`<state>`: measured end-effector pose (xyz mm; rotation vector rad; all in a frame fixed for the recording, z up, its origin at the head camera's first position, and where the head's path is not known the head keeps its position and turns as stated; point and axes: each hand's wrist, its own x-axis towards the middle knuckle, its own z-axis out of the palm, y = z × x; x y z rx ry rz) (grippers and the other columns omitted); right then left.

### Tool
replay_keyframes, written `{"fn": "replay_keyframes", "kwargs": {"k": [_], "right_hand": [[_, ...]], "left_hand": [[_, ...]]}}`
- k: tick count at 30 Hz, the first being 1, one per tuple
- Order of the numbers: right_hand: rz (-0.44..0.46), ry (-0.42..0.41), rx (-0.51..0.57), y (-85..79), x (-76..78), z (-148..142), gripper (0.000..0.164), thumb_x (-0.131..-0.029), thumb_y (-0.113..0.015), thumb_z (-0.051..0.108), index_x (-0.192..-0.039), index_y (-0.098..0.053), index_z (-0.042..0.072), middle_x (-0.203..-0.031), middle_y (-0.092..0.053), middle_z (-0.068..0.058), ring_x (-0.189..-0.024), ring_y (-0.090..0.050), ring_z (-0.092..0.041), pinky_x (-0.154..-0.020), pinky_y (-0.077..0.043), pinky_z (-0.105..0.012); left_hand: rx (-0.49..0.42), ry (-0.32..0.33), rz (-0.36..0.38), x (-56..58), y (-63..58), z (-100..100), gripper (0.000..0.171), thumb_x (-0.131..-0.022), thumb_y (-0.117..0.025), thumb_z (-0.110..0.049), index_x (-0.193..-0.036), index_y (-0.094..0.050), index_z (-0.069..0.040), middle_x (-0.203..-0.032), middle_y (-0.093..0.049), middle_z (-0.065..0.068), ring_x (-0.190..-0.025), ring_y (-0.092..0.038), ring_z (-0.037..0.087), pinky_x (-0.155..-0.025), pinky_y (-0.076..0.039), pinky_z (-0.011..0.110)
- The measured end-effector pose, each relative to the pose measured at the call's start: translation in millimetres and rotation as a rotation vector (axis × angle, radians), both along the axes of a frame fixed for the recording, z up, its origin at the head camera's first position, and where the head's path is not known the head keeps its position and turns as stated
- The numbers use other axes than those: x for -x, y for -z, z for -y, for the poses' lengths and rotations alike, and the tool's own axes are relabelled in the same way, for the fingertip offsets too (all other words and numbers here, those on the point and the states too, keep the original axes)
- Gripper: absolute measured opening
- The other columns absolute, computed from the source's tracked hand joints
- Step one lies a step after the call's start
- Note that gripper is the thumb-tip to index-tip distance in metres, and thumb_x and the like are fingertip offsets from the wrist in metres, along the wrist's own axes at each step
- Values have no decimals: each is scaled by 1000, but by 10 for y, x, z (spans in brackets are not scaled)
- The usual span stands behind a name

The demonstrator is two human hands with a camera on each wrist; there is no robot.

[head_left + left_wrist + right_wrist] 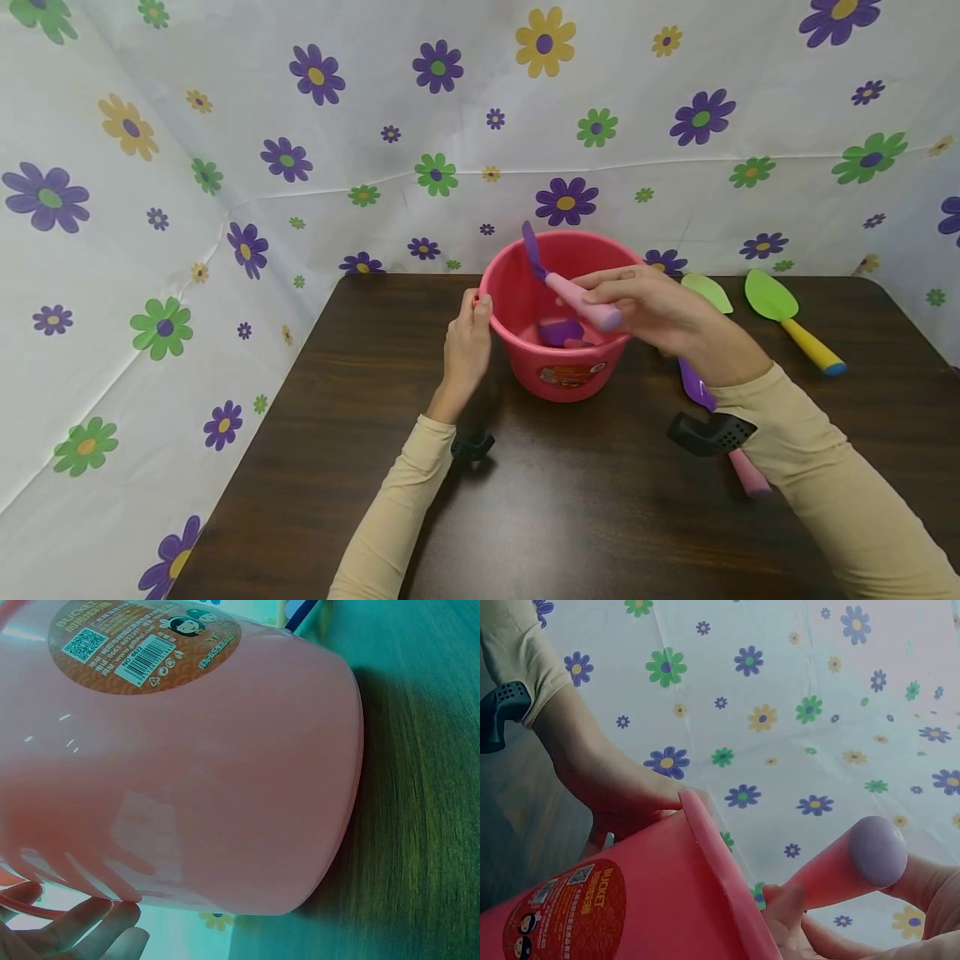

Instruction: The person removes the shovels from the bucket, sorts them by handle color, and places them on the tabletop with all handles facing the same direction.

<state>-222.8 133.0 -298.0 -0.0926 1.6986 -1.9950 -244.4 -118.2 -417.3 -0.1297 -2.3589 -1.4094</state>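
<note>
Standing upright on the table [525, 517], the pink bucket [528, 367] was gripped at its left rim by the left hand [467, 350]. Above the bucket's opening, a purple-bladed tool [581, 302] was held by its pink handle in the fingers of the right hand [660, 312], with its blade tilted up and the handle's lilac end turned towards the viewer. Inside the bucket, a purple piece [561, 332] was seen near the bottom. To the bucket's right, a green trowel [795, 330] with a yellow, blue-tipped handle was laid beside a pale green piece [708, 292], partly hidden by the right hand. A second purple-and-pink tool [697, 386] was partly covered by the right forearm. The background was formed by flowered sheeting [450, 117].
</note>
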Motion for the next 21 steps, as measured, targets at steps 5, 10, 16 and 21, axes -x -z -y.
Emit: {"fn": "replay_keyframes", "kwargs": {"k": [5,10,16,21], "right_hand": [[60,9,114,-25,-16,-37,48,-101,-56,2,-148,-46,-2,-139,-50,-16,-116,-65,-30,-88,-58,-42],[32,59,111,-16,-18,-104,33,-100,-62,3,-133,-64,6,-128,-63,-13,-104,-74,-29,-86,-59,-38],[30,108,70,-18,-11,-194,22,-98,-67,8,-115,-77,18,-128,-61,-7,-106,-69,-23,-84,-58,-30],[71,111,129,-18,-11,-224,51,-100,-64,6,-148,-48,7,-137,-53,-10,-108,-69,-22,-89,-57,-31]], "left_hand": [[-10,17,-5,-9,-2,1,51,-104,-34,-51,-123,-58,-12,-72,-47,5,-65,-47,24,-56,-30,35],[-10,23,-11,-13,-1,0,50,-104,-34,-51,-122,-58,-11,-72,-47,5,-65,-46,23,-56,-30,34],[-19,33,-23,-21,1,-3,49,-104,-35,-50,-121,-58,-10,-72,-47,5,-63,-44,22,-55,-30,34],[-17,29,-28,-26,-5,-4,50,-104,-34,-51,-120,-58,-10,-72,-47,4,-63,-44,21,-55,-29,34]]}}
